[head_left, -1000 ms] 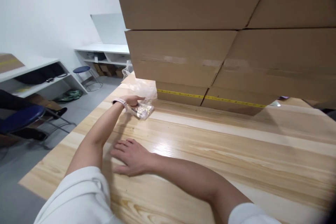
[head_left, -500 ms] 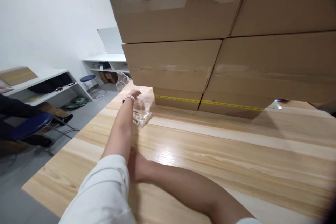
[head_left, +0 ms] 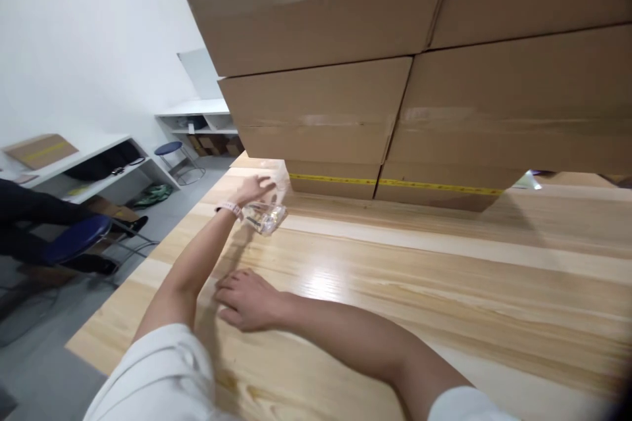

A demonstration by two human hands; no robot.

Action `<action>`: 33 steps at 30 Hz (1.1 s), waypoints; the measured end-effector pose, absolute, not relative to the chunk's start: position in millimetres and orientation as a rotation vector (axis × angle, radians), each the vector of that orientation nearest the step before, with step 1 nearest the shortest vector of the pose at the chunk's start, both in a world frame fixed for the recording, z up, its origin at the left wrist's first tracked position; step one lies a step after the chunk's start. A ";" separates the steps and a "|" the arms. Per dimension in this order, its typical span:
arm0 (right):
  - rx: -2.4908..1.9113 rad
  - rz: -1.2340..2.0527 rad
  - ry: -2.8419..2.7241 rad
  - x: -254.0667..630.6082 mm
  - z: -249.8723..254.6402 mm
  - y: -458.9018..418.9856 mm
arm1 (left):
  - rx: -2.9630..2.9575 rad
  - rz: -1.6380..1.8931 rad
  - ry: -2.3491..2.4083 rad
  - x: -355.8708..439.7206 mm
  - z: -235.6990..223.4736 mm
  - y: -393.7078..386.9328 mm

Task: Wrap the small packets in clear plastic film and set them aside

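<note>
A clear plastic bag [head_left: 266,218] with small shiny pieces in it, too small to name, lies on the wooden table near its far left edge. Over the bag's upper part reaches my left hand [head_left: 254,189], a band on its wrist; the fingers are stretched out and slightly apart. Whether they touch the plastic I cannot tell. Nearer to me, my right hand [head_left: 249,300] rests palm down on the wooden table [head_left: 395,289], fingers loosely spread and holding nothing.
Large cardboard boxes [head_left: 320,112] are stacked at the back of the table, some with yellow tape. To the left stand white shelves [head_left: 133,151], a blue stool [head_left: 168,148] and a seated person's dark-clothed legs [head_left: 39,210].
My left hand has shifted slightly left and down, and the raised clear plastic beyond it no longer shows. My right hand, partly hidden behind the left arm before, is now in plain view.
</note>
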State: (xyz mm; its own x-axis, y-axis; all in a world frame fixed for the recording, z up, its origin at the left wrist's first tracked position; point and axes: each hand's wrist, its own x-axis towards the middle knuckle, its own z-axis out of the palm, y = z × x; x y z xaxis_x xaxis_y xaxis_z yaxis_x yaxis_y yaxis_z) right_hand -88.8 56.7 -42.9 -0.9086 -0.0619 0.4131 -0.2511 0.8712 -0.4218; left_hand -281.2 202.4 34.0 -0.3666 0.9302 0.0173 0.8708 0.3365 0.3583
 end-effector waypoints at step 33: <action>-1.026 0.542 -2.159 246.8 -44.2 99.0 | 1.603 1.060 1.665 18.0 -15.5 39.1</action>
State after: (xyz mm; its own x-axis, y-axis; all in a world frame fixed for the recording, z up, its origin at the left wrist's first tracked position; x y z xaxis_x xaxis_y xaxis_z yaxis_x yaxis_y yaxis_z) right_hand 246.8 99.0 -44.2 -0.4603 0.7940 0.3971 0.5122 0.6029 -0.6117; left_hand 18.0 39.1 -15.5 -0.1003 0.9888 0.1106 0.5192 -0.0428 0.8536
